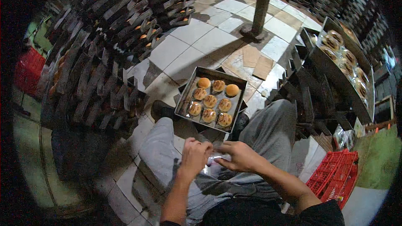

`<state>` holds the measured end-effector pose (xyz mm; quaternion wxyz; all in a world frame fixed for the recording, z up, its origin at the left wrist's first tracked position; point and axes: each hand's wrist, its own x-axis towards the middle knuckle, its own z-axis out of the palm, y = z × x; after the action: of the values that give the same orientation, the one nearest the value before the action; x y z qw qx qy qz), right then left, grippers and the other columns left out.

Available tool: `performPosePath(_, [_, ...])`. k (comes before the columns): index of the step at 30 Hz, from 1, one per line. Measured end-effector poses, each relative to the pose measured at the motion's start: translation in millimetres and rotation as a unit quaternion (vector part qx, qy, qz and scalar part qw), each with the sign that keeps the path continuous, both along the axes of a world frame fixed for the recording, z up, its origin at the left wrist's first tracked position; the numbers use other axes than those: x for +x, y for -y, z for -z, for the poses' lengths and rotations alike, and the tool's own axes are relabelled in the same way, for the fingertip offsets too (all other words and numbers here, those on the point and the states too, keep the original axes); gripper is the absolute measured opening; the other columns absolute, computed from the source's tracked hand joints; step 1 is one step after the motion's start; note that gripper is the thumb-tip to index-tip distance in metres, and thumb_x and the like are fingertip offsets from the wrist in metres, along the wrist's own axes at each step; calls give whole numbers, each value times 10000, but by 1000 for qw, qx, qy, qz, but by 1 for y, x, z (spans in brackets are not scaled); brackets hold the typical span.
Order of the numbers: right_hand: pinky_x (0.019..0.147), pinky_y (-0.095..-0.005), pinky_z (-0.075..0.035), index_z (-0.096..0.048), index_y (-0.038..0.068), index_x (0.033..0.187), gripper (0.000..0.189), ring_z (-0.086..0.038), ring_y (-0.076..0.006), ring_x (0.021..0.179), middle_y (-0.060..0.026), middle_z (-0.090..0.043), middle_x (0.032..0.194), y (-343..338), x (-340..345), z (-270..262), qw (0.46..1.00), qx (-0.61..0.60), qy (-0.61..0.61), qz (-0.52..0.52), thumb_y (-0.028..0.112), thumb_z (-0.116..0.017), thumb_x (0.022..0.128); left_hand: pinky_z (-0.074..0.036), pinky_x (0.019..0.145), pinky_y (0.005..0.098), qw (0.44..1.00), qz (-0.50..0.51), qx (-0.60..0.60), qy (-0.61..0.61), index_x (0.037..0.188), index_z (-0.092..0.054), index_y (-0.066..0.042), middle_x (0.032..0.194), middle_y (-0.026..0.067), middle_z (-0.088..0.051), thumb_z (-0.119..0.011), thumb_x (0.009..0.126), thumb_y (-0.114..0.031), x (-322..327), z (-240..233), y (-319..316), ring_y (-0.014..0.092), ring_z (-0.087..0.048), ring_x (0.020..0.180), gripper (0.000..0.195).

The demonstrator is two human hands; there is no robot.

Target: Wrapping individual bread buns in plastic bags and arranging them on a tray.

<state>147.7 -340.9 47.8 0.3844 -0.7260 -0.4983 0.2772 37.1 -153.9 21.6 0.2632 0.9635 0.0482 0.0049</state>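
Observation:
My left hand (195,154) and my right hand (238,155) are close together above my lap. Between them is a piece of clear plastic (209,162), seemingly a thin bag, pinched by the fingers of both; motion blur hides its exact shape. Just beyond the hands, a dark metal baking tray (181,104) rests tilted in front of my feet. On its lining sit several round buns (209,101) in rows. Two of them are plain golden, and the others carry brown streaked topping.
Tall stacks of dark trays (103,56) rise on the left. At the right, a long tray (337,80) holds plastic-wrapped breads (347,59) on more trays. A post (262,9), cardboard pieces (263,67) and a red plastic crate (334,175) stand or lie around.

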Motion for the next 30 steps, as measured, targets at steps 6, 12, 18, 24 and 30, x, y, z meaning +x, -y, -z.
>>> performPosePath(6, [985, -460, -514, -535, 4, 1370, 609, -611, -419, 1150, -225, -574, 1362, -2, -8, 27, 996, 78, 36, 6, 201, -723, 825, -412, 1056, 470, 988, 116, 78, 69, 1194, -657, -41, 1209, 125, -692, -668, 815, -36, 11, -18, -5, 303, -613, 1182, 380])
performPosePath(12, [1085, -439, -446, -414, -37, 1439, 776, -501, -426, 1307, -262, -436, 1486, -37, -21, 37, 990, 30, 138, -10, 158, -761, 773, -330, 1117, 550, 990, 48, 91, 99, 1276, -626, -26, 1308, 119, -662, -620, 848, -13, -4, -11, -27, 299, -550, 1306, 428])
performPosePath(18, [1121, -458, -414, -427, -53, 1409, 727, -473, -433, 1336, -266, -458, 1439, -86, -15, 23, 989, 27, 140, -30, 104, -730, 767, -288, 1138, 572, 992, -36, 60, 102, 1313, -613, -24, 1329, 126, -654, -576, 865, 20, -12, -16, -54, 298, -528, 1344, 451])
performPosePath(24, [1160, -481, -379, -391, -43, 1455, 699, -336, -468, 1434, -283, -282, 1583, -140, 3, 46, 994, -6, 79, -77, 56, -637, 808, -243, 1162, 579, 993, -65, 68, 70, 1384, -559, -31, 1469, 85, -555, -600, 848, -12, -9, -8, -91, 316, -434, 1424, 537])
performPosePath(30, [1218, -540, -242, -309, -6, 1533, 862, -89, -497, 1517, -283, -130, 1643, -208, 26, 40, 989, 95, -19, -112, -19, -665, 748, -220, 1187, 523, 972, -173, -65, 143, 1465, -437, -23, 1506, 198, -471, -630, 953, -258, 6, -24, -104, 312, -349, 1466, 596])
